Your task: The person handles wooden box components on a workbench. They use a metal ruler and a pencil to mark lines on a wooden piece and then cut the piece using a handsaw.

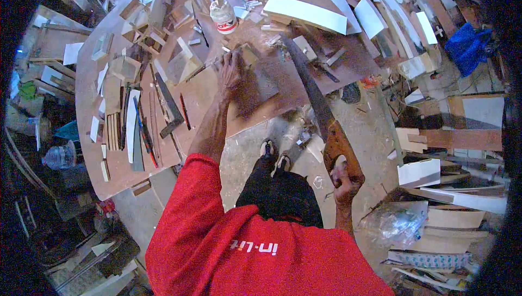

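My right hand point(345, 179) is wrapped round the wooden handle of a handsaw point(312, 86). The saw's long dark blade slants up and left, its far end over the worktable point(209, 108). Over the table, my left hand point(231, 72) reaches forward with its fingers stretched out and somewhat blurred. A small pale piece point(225, 50) lies by its fingertips, and a block of wood point(248, 57) is just right of them. I see nothing clearly held in that hand. Beyond it stands a white tub point(223, 17) with a red band.
Wood offcuts crowd the table's far side, among them a white-faced board point(307, 14). At left lie a red pencil-like stick point(185, 111) and a dark wood strip point(169, 106). Stacked boards point(451, 138) and a clear plastic bag point(403, 222) are on the right.
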